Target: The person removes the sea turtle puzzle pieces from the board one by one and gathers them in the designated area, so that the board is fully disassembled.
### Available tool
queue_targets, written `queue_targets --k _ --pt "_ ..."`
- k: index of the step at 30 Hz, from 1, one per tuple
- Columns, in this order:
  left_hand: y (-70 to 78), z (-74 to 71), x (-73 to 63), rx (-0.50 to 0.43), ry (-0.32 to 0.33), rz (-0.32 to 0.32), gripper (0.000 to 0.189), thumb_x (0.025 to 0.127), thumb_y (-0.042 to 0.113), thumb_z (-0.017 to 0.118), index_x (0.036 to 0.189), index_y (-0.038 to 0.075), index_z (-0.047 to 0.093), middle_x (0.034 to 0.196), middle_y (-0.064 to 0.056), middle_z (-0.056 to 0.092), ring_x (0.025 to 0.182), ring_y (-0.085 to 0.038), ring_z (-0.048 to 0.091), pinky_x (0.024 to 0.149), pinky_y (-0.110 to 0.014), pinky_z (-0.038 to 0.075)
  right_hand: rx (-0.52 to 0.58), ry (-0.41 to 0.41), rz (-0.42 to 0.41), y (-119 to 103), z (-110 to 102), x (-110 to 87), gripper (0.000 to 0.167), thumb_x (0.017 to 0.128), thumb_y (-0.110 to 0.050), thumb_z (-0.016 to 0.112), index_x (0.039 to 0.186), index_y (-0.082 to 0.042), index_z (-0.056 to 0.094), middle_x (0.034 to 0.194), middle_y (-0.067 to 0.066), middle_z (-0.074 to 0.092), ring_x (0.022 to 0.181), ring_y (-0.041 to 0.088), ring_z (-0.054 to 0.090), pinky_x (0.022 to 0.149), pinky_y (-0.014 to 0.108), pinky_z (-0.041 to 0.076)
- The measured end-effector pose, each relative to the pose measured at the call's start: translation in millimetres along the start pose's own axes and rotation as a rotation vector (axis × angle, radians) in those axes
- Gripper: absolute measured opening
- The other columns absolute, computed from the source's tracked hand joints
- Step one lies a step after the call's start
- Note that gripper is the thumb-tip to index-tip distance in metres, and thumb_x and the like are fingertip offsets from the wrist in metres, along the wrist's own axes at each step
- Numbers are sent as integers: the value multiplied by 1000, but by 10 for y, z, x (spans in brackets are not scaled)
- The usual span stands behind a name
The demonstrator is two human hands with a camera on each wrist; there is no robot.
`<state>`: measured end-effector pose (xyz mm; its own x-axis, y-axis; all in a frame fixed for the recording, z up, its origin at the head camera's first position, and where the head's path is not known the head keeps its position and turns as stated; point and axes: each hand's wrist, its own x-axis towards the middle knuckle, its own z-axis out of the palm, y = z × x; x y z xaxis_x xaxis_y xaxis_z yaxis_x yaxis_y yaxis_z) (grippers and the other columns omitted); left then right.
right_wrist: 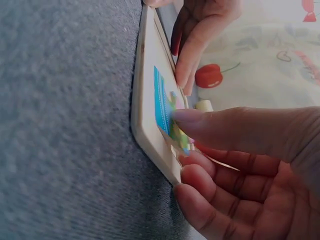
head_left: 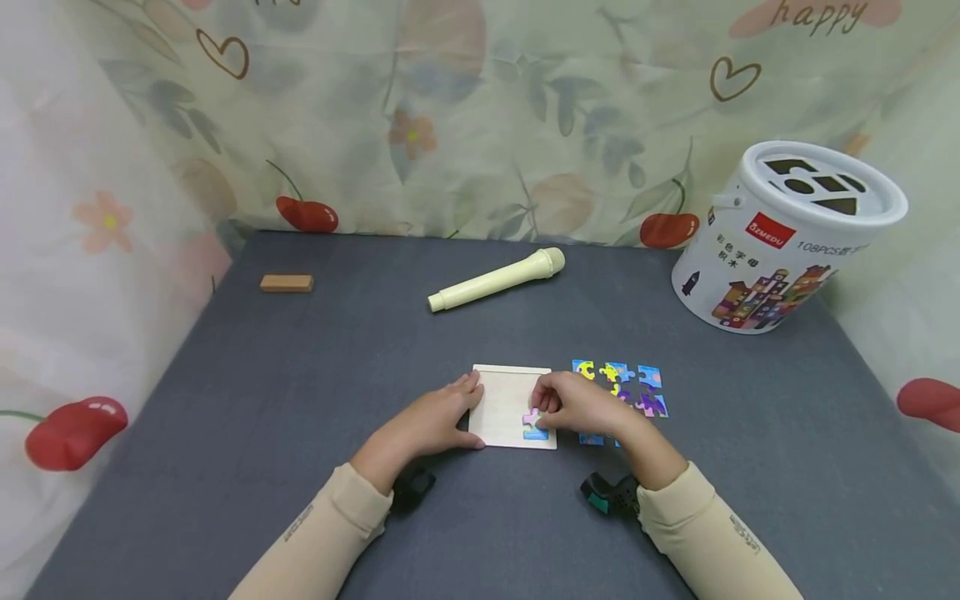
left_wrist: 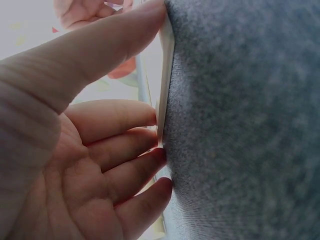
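A pale wooden puzzle board (head_left: pixel 498 408) lies flat on the dark table. My left hand (head_left: pixel 431 421) rests along its left side, thumb near the lower corner and fingers towards the upper one. In the left wrist view the fingertips (left_wrist: pixel 162 155) touch the board's edge. Over the board's lower right part, my right hand (head_left: pixel 581 404) pinches a pink, green and blue puzzle piece (head_left: pixel 533 423). The right wrist view has the thumb (right_wrist: pixel 192 122) on this piece, other fingers curled at the board's edge. Whether the piece lies flat cannot be told.
Several loose puzzle pieces (head_left: pixel 650 377) lie right of the board, some partly hidden by the right hand. Behind are a cream toy microphone (head_left: pixel 495 279) and a wooden block (head_left: pixel 287 284). A white lidded bucket (head_left: pixel 780 242) stands at the back right, before a printed curtain (head_left: pixel 495 125).
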<state>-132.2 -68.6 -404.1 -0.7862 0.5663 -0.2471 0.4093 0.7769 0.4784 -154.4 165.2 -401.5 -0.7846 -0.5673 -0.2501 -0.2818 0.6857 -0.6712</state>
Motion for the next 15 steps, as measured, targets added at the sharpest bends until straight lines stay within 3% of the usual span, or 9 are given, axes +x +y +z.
queue_targets --k 15 --pt "0 10 3 5 16 15 78 80 31 73 139 -4 38 151 -19 25 141 -31 26 113 -42 27 101 66 -63 10 50 -84 11 84 -8 67 91 -5 60 79 2 57 71 11 52 63 21 46"
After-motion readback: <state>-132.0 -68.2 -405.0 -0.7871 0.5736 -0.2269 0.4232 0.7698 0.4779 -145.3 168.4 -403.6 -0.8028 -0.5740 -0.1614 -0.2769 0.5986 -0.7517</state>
